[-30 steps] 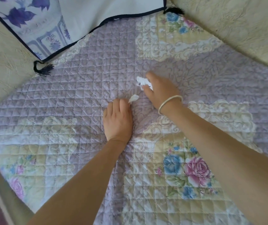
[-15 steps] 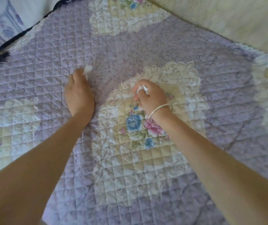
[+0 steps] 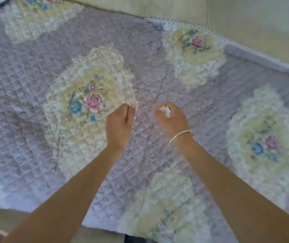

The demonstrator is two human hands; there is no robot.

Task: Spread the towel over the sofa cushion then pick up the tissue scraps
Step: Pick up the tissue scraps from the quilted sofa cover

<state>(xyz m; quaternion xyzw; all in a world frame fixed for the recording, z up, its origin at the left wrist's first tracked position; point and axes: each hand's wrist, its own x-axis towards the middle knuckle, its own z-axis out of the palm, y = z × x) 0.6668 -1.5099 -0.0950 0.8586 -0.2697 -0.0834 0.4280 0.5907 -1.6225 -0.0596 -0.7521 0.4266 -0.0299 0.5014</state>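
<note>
The quilted lilac towel (image 3: 35, 85) lies spread over the sofa (image 3: 245, 18) cushion, and both hands hover above it just right of the pink rose (image 3: 93, 101) printed in its middle cream patch. The left hand (image 3: 119, 125), nearest the rose, pinches a thin tissue scrap (image 3: 134, 106) between thumb and fingertips. The right hand (image 3: 173, 121), farther right of the rose and wearing a bracelet (image 3: 180, 138), curls its fingers round a crumpled white wad (image 3: 165, 111). The likely slip is the left-hand sliver: so little of it is gripped that a quick swing of the arm or a loosened thumb could drop it back onto the towel, where pale paper would be hard to spot against the cream print. Reaching for more with the right hand risks spilling the wad already held. No bin, bag or bowl shows anywhere around the rose — the hands are the only holders, each with paper in it. The frame is blurred, so I cannot tell whether smaller bits lie on the towel.
</note>
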